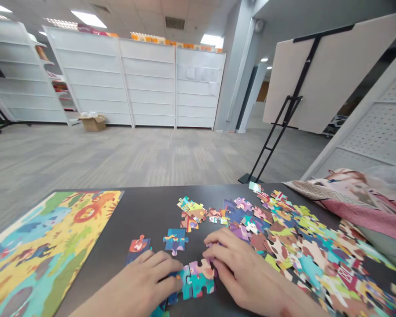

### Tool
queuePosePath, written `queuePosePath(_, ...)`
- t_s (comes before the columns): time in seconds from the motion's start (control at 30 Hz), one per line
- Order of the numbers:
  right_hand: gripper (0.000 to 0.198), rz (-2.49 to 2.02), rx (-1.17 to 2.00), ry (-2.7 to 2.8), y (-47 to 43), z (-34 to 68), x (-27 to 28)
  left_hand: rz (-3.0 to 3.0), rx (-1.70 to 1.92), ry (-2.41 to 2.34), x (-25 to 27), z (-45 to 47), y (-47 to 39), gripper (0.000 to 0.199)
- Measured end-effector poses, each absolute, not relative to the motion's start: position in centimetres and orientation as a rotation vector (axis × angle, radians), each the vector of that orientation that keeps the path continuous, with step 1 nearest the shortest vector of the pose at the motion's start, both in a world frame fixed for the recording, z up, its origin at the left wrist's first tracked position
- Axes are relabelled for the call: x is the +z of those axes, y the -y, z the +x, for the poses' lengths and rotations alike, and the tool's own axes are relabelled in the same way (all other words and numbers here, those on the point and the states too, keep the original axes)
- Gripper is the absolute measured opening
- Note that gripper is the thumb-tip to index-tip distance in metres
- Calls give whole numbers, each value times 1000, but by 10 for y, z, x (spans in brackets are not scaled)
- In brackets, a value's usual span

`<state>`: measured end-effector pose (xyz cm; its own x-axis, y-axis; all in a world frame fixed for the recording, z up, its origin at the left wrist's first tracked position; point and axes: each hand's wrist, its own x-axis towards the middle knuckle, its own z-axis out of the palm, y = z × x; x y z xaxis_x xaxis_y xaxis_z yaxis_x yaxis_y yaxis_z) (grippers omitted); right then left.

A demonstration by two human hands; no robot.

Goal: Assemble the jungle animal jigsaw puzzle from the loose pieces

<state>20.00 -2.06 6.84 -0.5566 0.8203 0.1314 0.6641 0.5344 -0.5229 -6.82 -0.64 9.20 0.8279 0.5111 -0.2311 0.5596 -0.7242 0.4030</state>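
A strip of joined jigsaw puzzle pieces in teal and pink lies flat on the black table between my hands. My left hand presses on its left end, fingers curved and thumb against the pieces, covering part of them. At the right end, my right hand pinches a puzzle piece; only a purple bit shows between the fingers. Just beyond the strip is a loose blue puzzle piece. Another piece, red and dark blue, sits partly behind my left hand.
Many loose pieces are heaped along the table's right side, with a small group farther back. A colourful picture sheet lies at the left. Fabric rests at the right edge. An easel stands beyond the table.
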Motion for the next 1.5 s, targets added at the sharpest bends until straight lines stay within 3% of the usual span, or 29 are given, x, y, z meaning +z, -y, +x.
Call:
queuePosePath(0.1, 25, -1368, 593, 2356, 17, 208, 68, 2550, -74, -768, 86, -69, 6, 39)
queuePosePath(0.23, 20, -1453, 613, 2366, 14, 212, 64, 2604, -79, -760, 72, -64, 5, 43)
queuePosePath(0.57, 30, -1468, 555, 2343, 13, 218, 75, 2481, -508, -845, 95, -40, 4, 50)
queuePosePath(0.87, 43, -1363, 691, 2463, 21, 215, 79, 2527, -148, -899, 89, -70, 5, 55)
queuePosePath(1.03, 42, -1430, 636, 2499, 19, 219, 77, 2541, -49, -992, 88, -79, 3, 34)
queuePosePath(1.2, 29, -1526, 507, 2458, 17, 214, 74, 2677, -90, -900, 90, -71, 1, 35)
queuePosePath(1.37, 55, -1369, 788, 2467, 19, 201, 66, 2848, -91, -759, 82, -69, 0, 31)
queuePosePath(1.5, 34, -1283, 848, 2451, 18, 197, 55, 2939, 26, -720, 71, -73, -3, 21)
